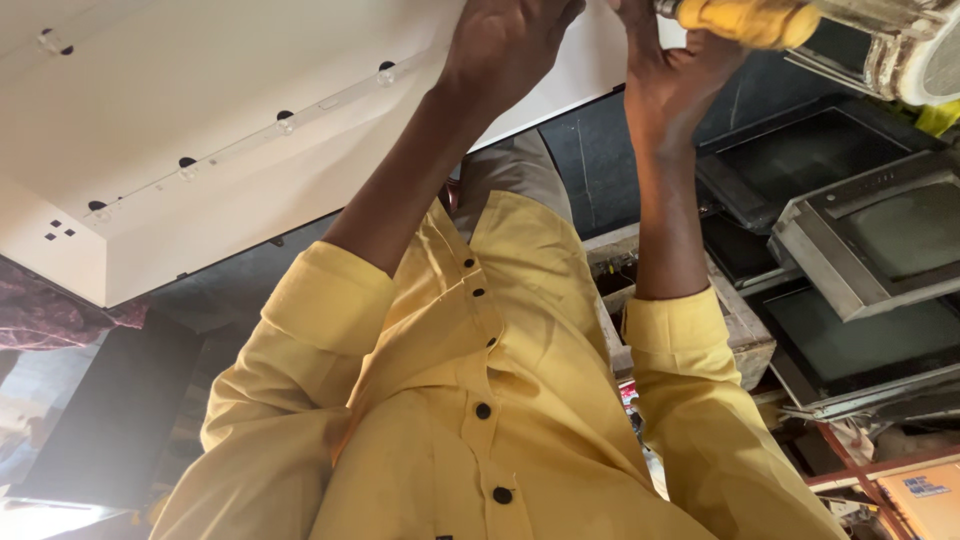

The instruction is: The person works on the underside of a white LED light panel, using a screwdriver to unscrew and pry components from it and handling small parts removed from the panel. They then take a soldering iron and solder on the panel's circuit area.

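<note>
a white panel (200,130) with a row of clear studs fills the upper left. the left hand (510,45) is pressed against the panel's right part. a yellow handle (745,20) is gripped by the right hand (675,70) just right of the panel. grey screens (870,240) are stacked further right, an orange box (925,495) below them.

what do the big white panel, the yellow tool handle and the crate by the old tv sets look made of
The white panel looks like painted sheet metal or plastic: smooth, matt, with small clear studs; which one is unclear. The yellow handle in the right hand looks like glossy moulded plastic. The crate looks like bare, worn wood with visible planks.
</note>
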### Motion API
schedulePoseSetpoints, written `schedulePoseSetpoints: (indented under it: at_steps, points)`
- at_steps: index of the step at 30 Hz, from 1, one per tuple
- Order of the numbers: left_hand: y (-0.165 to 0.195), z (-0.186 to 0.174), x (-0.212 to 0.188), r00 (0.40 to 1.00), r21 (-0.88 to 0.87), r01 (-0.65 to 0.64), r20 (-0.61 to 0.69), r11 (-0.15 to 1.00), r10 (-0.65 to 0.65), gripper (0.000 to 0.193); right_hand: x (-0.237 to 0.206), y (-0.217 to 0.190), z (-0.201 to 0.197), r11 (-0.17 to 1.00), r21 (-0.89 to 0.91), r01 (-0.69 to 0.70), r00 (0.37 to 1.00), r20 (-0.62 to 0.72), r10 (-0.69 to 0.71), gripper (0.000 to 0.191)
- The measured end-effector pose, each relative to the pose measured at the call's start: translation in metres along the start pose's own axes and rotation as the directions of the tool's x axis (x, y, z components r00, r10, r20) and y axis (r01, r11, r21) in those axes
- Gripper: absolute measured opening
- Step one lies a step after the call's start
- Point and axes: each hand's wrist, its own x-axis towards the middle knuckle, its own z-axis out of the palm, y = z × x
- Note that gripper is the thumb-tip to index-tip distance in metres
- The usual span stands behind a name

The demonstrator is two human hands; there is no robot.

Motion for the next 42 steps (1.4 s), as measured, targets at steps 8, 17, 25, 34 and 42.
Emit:
schedulePoseSetpoints:
  at_steps: [8, 17, 25, 34, 42]
  points:
    - [-0.025, -0.036, -0.001, 0.988, -0.345, 0.131, 0.125, 0.929, -0.092, 0.026, -0.005, 0.006, -0.001, 0.994, -0.105, 0.025, 0.999, 0.036, -0.022, 0.007]
    - [-0.088, -0.130, -0.020, 0.946, -0.754, 0.323, 0.260, 0.571, -0.192, 0.028, 0.000, 0.006, -0.007, 0.988, -0.153, 0.033, 0.999, -0.020, -0.036, 0.005]
    - [-0.104, -0.163, -0.056, 0.902, -0.635, 0.417, 0.377, 0.651, -0.211, 0.022, -0.008, 0.010, -0.011, 0.958, -0.257, 0.125, 0.992, 0.000, -0.129, 0.009]
    - [-0.100, -0.161, -0.058, 0.883, -0.632, 0.468, 0.361, 0.618, -0.300, 0.015, -0.011, 0.001, -0.008, 0.986, -0.152, 0.062, 0.996, -0.048, -0.070, 0.009]
    - [-0.095, -0.173, -0.053, 0.900, -0.663, 0.435, 0.298, 0.609, -0.318, 0.016, -0.010, -0.043, -0.017, 0.987, -0.152, -0.043, 0.994, -0.110, 0.026, 0.010]
